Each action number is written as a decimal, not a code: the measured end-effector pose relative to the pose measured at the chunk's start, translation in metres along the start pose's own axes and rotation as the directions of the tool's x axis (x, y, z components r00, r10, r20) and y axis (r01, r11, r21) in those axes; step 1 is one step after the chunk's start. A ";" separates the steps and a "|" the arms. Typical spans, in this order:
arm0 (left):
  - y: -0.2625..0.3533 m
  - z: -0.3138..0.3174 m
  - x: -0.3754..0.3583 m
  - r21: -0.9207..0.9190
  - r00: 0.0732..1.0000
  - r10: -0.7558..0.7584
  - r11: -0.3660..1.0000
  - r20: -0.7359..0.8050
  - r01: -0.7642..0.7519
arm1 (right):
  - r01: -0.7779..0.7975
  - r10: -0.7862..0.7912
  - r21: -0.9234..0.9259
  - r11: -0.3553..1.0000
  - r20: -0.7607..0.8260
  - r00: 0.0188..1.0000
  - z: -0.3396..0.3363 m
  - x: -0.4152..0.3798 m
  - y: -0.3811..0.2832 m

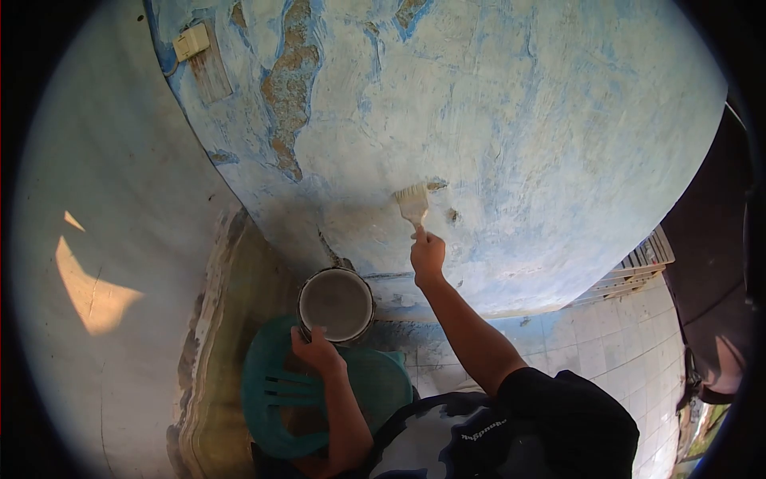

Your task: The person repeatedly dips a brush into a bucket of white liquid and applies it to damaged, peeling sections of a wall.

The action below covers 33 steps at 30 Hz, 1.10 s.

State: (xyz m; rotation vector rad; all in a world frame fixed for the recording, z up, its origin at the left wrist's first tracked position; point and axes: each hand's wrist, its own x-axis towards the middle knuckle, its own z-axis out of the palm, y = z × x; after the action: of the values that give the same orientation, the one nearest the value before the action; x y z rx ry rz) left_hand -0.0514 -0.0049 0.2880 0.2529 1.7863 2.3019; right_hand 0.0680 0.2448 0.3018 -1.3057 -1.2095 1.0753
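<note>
A wide pale brush (412,203) has its bristles up against the peeling blue and white wall (495,136), just left of a small chipped spot. My right hand (428,254) is wrapped round its handle. Lower and to the left, my left hand (319,350) grips the near rim of a round bucket (337,305) with greyish-white contents. The bucket is above a green plastic chair (267,383); whether it touches the chair I cannot tell.
A switch box (191,42) is mounted at the wall's upper left. Another wall (120,191) stands on the left. Pale floor tiles (606,343) lie at the lower right, near a slatted rack (638,259) and a dark cloth (710,239).
</note>
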 end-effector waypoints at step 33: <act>0.033 0.037 -0.003 -0.101 0.999 0.042 0.994 -0.007 -0.042 | 0.248 -0.248 -0.034 0.968 0.013 0.969 0.001 0.022 -0.068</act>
State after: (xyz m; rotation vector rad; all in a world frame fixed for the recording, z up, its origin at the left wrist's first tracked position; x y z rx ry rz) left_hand -0.0408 0.0206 0.3295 0.2705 1.6752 2.4157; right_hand 0.0632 0.2657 0.3703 -1.1416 -1.3643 0.8833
